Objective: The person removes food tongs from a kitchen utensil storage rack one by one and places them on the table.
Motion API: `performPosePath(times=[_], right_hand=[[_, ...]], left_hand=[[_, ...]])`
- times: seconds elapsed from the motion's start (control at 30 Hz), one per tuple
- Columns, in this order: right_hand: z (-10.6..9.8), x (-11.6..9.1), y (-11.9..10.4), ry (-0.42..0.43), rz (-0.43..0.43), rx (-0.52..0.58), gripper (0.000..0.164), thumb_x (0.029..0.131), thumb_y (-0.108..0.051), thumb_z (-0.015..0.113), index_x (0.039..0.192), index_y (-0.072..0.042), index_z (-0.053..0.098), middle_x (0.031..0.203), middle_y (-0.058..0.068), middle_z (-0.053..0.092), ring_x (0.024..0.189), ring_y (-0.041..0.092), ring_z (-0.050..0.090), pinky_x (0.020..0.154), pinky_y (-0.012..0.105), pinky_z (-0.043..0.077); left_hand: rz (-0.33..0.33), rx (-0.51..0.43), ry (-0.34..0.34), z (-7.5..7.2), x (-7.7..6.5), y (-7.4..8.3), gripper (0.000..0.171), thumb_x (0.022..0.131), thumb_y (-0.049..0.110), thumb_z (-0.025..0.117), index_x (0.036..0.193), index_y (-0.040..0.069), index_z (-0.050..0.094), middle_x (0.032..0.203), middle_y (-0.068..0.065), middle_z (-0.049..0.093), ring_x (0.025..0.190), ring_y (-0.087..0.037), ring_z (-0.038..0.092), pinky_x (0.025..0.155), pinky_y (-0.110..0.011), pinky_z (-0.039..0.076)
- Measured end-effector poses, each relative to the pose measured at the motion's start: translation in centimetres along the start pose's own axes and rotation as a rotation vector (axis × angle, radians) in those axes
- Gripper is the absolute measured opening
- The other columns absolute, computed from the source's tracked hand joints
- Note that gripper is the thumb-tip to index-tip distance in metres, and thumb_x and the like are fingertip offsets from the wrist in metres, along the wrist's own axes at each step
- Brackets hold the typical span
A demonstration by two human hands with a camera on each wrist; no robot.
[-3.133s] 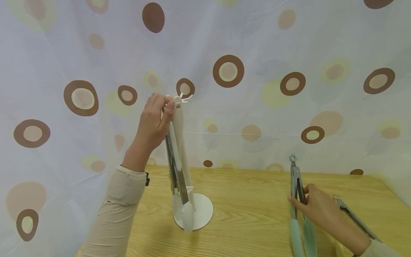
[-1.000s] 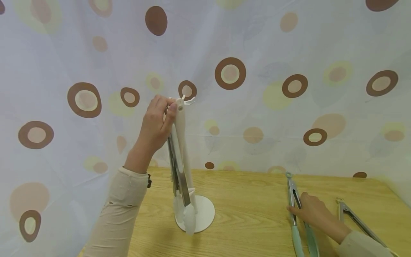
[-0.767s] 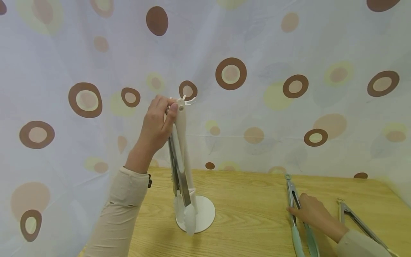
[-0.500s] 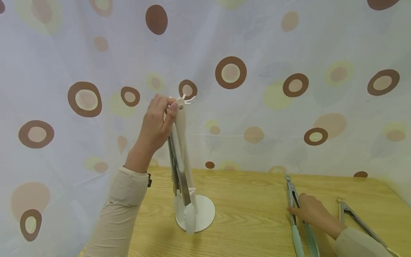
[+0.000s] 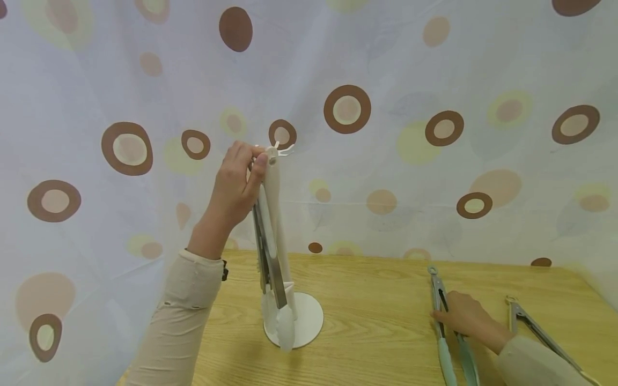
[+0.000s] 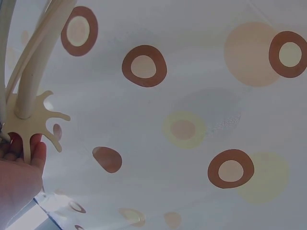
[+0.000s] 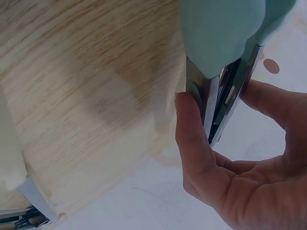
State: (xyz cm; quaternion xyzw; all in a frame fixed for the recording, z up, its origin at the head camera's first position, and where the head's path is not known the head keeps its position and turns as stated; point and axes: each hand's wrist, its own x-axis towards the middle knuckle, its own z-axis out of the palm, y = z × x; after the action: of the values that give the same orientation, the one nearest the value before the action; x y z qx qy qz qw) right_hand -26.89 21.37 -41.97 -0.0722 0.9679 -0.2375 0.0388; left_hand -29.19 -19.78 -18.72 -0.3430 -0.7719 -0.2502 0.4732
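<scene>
In the head view my left hand [image 5: 236, 174] is at the top of a white utensil stand [image 5: 309, 321]. Thumb and fingers pinch the upper end of steel tongs with white scalloped tips [image 5: 286, 329], which hang down beside the post. The left wrist view shows the stand's hooked crown [image 6: 31, 127] from below, with the fingers up against it. To the right, my right hand [image 5: 465, 313] grips mint-green and steel tongs [image 5: 445, 359] around the arms, ring end pointing away. Up close, thumb and fingers press the steel arms [image 7: 208, 98] from both sides.
Another pair of steel tongs with a cream ring [image 5: 541, 332] lies spread on the wooden table [image 5: 372, 316] right of my right hand. A spotted curtain [image 5: 386, 161] hangs behind the table's far edge and along the left.
Over three seconds the green tongs and my right hand have come lower and nearer in the head view, with a slight leftward shift lately. My left hand keeps its pinch at the stand's top.
</scene>
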Motion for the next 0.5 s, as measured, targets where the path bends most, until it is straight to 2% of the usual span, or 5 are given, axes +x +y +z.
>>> performPosePath(times=[0.33, 0.5], right_hand=[[0.43, 0.54, 0.2, -0.046, 0.007, 0.016, 0.029, 0.089, -0.017, 0.066, 0.071, -0.003, 0.048, 0.053, 0.002, 0.045, 0.04, 0.008, 0.04, 0.041, 0.021, 0.035], [0.64, 0.76, 0.12, -0.036, -0.002, 0.007, 0.029, 0.088, -0.016, 0.066, 0.069, -0.005, 0.047, 0.052, 0.001, 0.044, 0.04, 0.008, 0.039, 0.04, 0.021, 0.036]], left_hand=[[0.002, -0.001, 0.001, 0.1, 0.01, -0.04, 0.061, 0.103, 0.049, 0.026, 0.096, -0.004, 0.056, 0.088, -0.017, 0.048, 0.084, -0.032, 0.045, 0.074, -0.041, 0.038], [-0.006, 0.0, 0.0, 0.03, 0.0, -0.08, 0.062, 0.103, 0.05, 0.026, 0.097, -0.004, 0.056, 0.088, -0.017, 0.048, 0.084, -0.032, 0.045, 0.074, -0.041, 0.038]])
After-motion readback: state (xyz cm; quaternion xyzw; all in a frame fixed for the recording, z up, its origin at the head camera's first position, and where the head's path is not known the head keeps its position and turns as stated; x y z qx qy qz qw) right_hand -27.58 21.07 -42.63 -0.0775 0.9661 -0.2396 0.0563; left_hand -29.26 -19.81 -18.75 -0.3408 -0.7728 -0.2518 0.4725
